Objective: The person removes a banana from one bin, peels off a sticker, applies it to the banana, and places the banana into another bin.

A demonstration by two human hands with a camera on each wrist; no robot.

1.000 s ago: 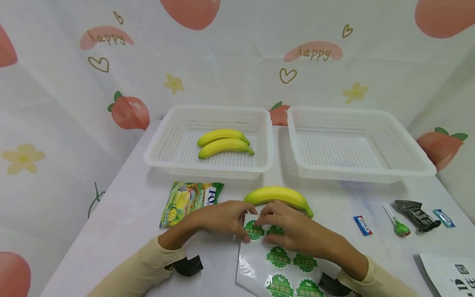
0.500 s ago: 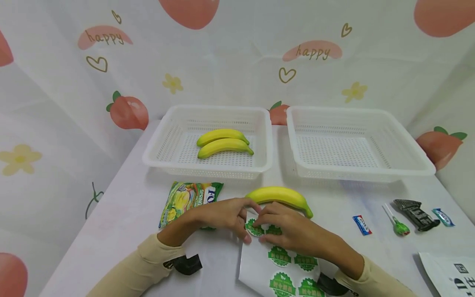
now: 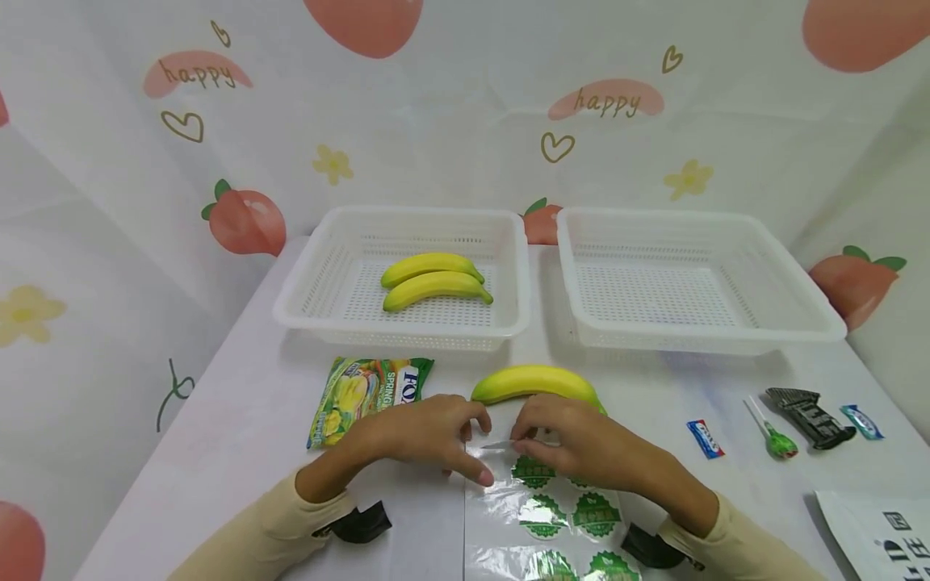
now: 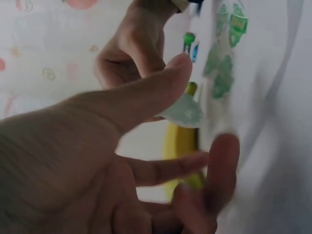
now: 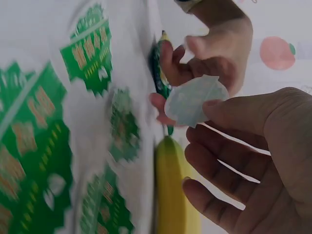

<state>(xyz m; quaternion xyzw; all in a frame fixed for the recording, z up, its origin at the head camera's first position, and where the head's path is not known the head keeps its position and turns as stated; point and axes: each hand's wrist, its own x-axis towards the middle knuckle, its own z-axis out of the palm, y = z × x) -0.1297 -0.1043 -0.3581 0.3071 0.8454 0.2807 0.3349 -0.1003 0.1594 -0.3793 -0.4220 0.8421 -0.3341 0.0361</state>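
My right hand (image 3: 581,440) pinches a peeled round sticker (image 5: 195,100) by its edge between thumb and forefinger, its pale back turned to the right wrist camera. Below it lies the glossy sheet (image 3: 487,524) of green round stickers, with several still on it. My left hand (image 3: 429,436) is at the sheet's upper left corner, fingers spread and holding nothing. In the left wrist view its thumb overlaps the sticker (image 4: 185,113). A yellow banana (image 3: 534,381) lies just beyond both hands, partly hidden by the right one.
Two bananas (image 3: 436,290) lie in the left white basket (image 3: 291,315); another white basket (image 3: 806,323) stands right of it. A candy bag (image 3: 363,395) is near my left hand. Small wrapped sweets (image 3: 705,440), a lollipop (image 3: 781,444) and a white packet (image 3: 872,541) are at the right.
The sticker has come off the sheet into my right hand. My left fingers have opened and drawn left, away from the right hand. The sheet lies flatter at its top corner.
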